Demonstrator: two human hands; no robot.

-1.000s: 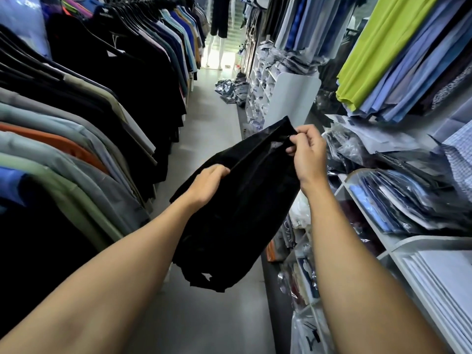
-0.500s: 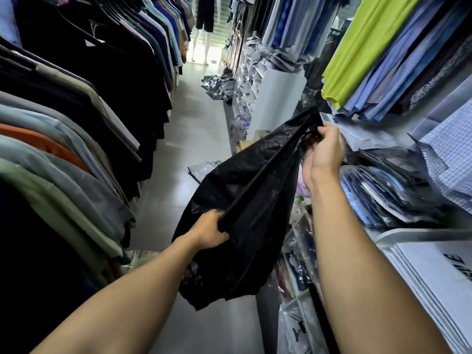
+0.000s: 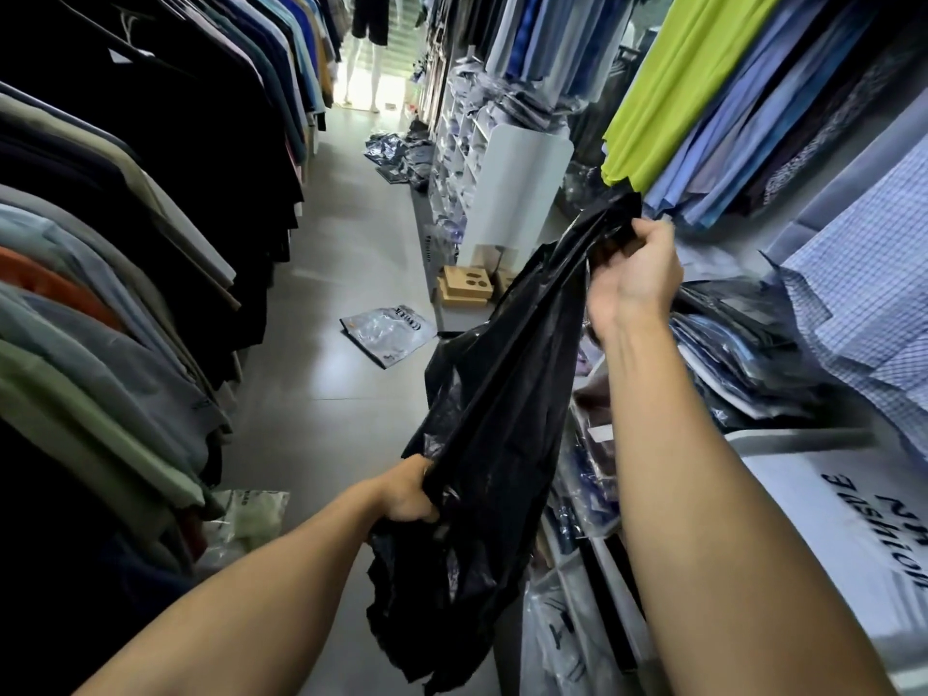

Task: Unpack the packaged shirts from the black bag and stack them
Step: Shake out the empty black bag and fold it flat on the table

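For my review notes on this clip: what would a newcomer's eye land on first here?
The black bag stretches slantwise across the middle. The right hand grips its upper end and the left hand grips it lower down. Next comes the lime-green fabric hanging at upper right, the brightest colour in view. A clear packet lies alone on the floor of the aisle.
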